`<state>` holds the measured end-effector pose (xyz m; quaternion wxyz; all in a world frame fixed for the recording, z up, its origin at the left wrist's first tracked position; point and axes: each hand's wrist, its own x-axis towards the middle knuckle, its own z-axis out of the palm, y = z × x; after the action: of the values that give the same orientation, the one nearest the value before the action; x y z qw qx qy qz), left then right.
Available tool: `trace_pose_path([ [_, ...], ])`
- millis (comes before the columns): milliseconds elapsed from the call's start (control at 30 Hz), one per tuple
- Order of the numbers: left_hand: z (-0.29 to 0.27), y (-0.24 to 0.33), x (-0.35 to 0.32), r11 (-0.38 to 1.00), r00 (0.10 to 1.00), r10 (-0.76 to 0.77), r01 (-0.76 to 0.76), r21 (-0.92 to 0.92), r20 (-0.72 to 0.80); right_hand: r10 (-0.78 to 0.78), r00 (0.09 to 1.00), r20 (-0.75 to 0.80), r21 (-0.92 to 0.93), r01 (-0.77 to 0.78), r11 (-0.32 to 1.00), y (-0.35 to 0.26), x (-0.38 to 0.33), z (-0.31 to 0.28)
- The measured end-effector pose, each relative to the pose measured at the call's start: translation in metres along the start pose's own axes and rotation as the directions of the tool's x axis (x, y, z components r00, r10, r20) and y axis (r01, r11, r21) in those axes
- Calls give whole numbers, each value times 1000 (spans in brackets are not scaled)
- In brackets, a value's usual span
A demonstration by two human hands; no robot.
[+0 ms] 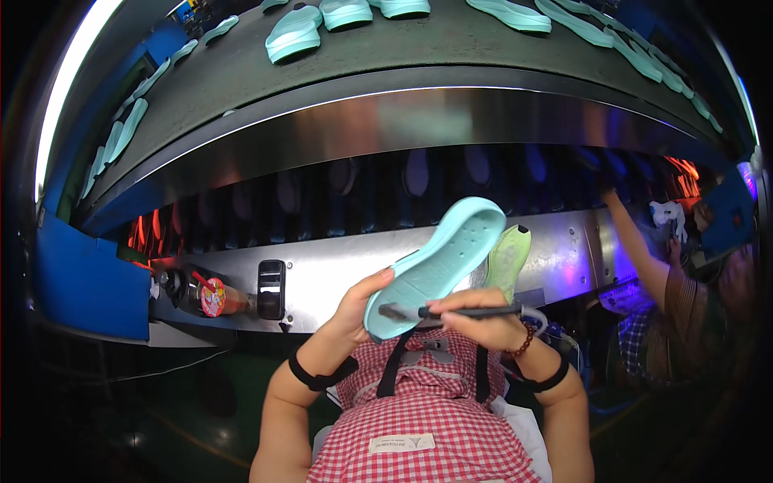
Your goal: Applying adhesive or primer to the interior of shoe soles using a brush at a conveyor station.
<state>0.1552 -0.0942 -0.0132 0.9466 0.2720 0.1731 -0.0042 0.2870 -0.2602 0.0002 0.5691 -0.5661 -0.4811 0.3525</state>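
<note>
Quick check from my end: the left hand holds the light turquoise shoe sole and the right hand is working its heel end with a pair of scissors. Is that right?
Not quite. The head view shows the right hand holding a thin black brush, not scissors, with its dark tip on the heel end of the light turquoise shoe sole. The left hand does hold that sole.

The brush tip blurs against the sole; a co-worker's hand reaches into shadow

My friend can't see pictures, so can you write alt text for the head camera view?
A person's left hand holds up a pale turquoise shoe sole while the right hand touches a dark brush to its heel end. More turquoise soles lie on a grey conveyor belt above.
</note>
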Motion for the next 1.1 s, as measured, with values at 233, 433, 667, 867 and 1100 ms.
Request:
trace_pose_path([
  [233, -20, -16, 7, 993, 998, 55, -58, -104, -26, -124, 977, -173, -210, 86, 974, 23, -3, 8],
  [433, -26, -19, 11, 979, 995, 98, -102, -178, -31, -347, 890, -297, -517, 155, 842, 31, 10, 0],
  [667, -30, -27, 12, 973, 997, 70, -78, -217, -44, -441, 844, -306, -746, 75, 662, 43, 37, 6],
  [867, -38, 4, -14, 961, 959, 273, -268, 65, -73, -56, 998, 34, -49, 58, 997, -11, -11, 10],
  [1100, 17, 164, -75, 655, 657, 693, -746, 121, 296, 54, 934, -354, 402, 100, 910, 14, -18, -11],
])
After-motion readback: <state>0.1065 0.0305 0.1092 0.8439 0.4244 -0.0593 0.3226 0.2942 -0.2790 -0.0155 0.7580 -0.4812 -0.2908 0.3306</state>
